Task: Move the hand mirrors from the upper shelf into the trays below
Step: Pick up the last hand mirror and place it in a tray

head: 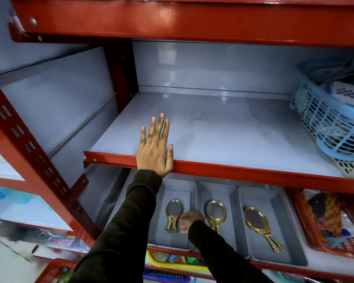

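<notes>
Three grey trays sit side by side on the lower shelf. A gold hand mirror (173, 215) lies in the left tray (168, 240), another gold mirror (215, 214) in the middle tray (229, 237), a third gold mirror (261, 226) in the right tray (290, 256). My left hand (154, 147) rests flat, fingers spread, on the front edge of the upper shelf (223, 135), which holds no mirrors. My right hand (190, 220) is blurred, fingers curled, between the left and middle trays, beside the handle of the left mirror; nothing shows in it.
A light blue lattice basket (327, 121) stacked on a white one fills the upper shelf's right end. A red basket (315, 231) with goods stands right of the trays. A yellow basket (172, 264) sits below. A red slotted upright (35, 152) runs at the left.
</notes>
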A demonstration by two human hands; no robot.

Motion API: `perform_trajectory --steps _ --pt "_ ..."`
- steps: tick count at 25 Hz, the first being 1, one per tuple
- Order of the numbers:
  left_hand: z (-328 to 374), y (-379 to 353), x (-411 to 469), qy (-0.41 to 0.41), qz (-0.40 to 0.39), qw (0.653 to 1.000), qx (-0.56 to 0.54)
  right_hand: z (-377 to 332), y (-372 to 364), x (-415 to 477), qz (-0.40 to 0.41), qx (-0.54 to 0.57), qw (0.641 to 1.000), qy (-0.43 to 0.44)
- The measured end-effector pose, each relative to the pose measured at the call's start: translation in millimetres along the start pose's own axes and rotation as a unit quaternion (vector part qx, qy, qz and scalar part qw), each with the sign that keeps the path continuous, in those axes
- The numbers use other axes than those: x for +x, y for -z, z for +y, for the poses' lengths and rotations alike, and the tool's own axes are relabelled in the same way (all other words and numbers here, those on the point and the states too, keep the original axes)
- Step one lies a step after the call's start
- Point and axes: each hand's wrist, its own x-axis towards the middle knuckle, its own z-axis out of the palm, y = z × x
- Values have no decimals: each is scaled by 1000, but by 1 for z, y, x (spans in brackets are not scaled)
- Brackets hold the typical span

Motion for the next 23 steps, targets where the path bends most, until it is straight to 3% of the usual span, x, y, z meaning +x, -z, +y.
perform_trajectory --steps 3,7,13,15,20,22,23 --pt "0 2 0 3 -15 1000 -1 0 22 -23 -36 38 999 -13" --pt "5 10 -6 19 -49 999 0 -5 71 -50 -18 121 991 46" --pt "63 29 -85 83 -35 990 -109 7 138 -88 15 190 977 97" --pt "93 30 -118 97 -45 975 -197 15 158 -89 16 206 973 101" --pt "167 10 -174 167 -172 871 -429 27 203 -83 101 203 965 129" --pt "198 -3 -177 250 -242 792 -502 27 222 -75 140 202 961 127" --pt "212 -12 -176 308 -285 726 -545 26 232 -71 153 207 959 121"
